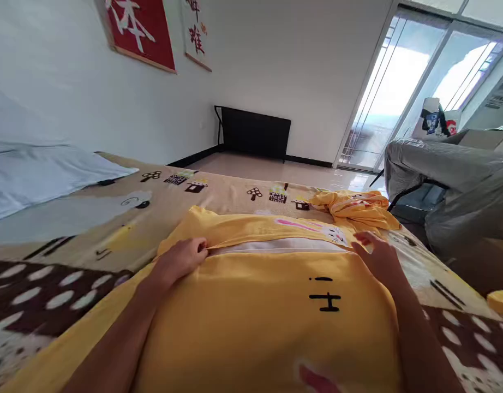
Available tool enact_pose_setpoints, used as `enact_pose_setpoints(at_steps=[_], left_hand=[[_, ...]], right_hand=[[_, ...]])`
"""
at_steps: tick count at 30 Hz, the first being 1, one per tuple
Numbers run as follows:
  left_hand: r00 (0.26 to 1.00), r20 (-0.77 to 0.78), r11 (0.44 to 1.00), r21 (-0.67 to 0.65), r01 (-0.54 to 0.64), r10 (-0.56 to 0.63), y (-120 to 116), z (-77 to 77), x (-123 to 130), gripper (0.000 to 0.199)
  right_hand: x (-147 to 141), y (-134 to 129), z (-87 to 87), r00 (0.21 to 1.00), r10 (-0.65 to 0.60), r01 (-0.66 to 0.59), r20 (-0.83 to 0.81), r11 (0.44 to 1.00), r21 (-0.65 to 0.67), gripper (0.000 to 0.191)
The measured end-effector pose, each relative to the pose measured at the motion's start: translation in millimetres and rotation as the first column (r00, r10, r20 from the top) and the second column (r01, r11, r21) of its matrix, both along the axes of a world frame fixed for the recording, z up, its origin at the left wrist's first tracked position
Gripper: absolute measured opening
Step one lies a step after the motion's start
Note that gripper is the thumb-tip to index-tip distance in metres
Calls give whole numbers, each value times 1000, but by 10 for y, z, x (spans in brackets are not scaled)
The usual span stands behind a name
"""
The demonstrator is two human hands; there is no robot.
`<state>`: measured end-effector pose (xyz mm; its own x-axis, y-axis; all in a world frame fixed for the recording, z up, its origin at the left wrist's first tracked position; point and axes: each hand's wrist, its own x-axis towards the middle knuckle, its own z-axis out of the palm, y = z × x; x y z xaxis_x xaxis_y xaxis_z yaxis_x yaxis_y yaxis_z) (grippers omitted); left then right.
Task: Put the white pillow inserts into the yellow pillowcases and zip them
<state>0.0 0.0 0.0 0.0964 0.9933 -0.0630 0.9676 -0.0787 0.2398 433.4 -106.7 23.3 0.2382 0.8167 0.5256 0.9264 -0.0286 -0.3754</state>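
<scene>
My left hand point(188, 255) has its fingers curled closed on the left end of the yellow pillowcase's point(268, 316) opening, where a white pillow point(276, 245) shows. My right hand point(376, 252) is at the opening's other end, fingers loosely bent; I can't tell whether they grip. The pillowcase lies on the patterned bedspread point(231, 191), near crumpled yellow fabric point(360, 210).

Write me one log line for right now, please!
yellow cover: slit shows white layer | left hand: curled at slit's left end | right hand: at its right end | crumpled yellow cloth: beyond
</scene>
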Motion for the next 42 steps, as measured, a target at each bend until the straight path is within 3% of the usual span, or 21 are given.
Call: enact_pose_setpoints(at_steps=[3, 6, 8, 10, 14, 18, 23, 28, 32, 35, 39, 42], left_hand=[[999, 30, 999, 27, 34, -35, 3, 4, -23, 17], [996, 70, 997, 56, 45, -49, -15, 47, -49, 15], [990, 122, 993, 103, 52, -64, -24, 81, -63, 15], [967, 219, 976, 200, 84, -129, -18, 95, -68, 21], [849, 427, 920, 358, 158, -311, 21, 52, -60, 25], [756, 585, 948, 282, 149, -293, 54, -27, -99, 36], [625, 719, 952, 259, 165, -304, 71, -83, -159, 39], [574, 760, 952, 266, 152, -304, 45, -62, -156, 34], [646, 739, 979, 188, 73, -190, 29, -33, -165, 35], [714, 680, 986, 132, 103, -165, 10, 12, -172, 32], [904, 418, 995, 82, 60, -89, -43, 102, -183, 25], [954, 280, 994, 43, 95, -104, -84, 150, -199, 22]], right_hand=[[-610, -277, 107, 947, 270, -283, 175, 957, 56, 44], [-1078, -390, 63, 808, 529, -472, 260, 845, -253, 50], [-1286, -378, 26, 751, 613, -486, 246, 765, -422, 49], [-1443, -335, 64, 749, 620, -466, 232, 743, -481, 43], [-1759, -198, 330, 739, 629, -465, 243, 736, -492, 29], [-2196, 75, 489, 703, 649, -463, 292, 729, -505, 23], [-2791, 445, 482, 741, 604, -425, 294, 761, -491, 21], [-3188, 630, 313, 804, 544, -390, 238, 786, -480, 25], [-3274, 623, -54, 881, 451, -359, 141, 833, -421, 28], [-3227, 563, -284, 892, 451, -419, 34, 852, -312, 29], [-3148, 522, -355, 868, 497, -480, -19, 827, -293, 27], [-3136, 538, -338, 880, 474, -446, -7, 824, -350, 28]])
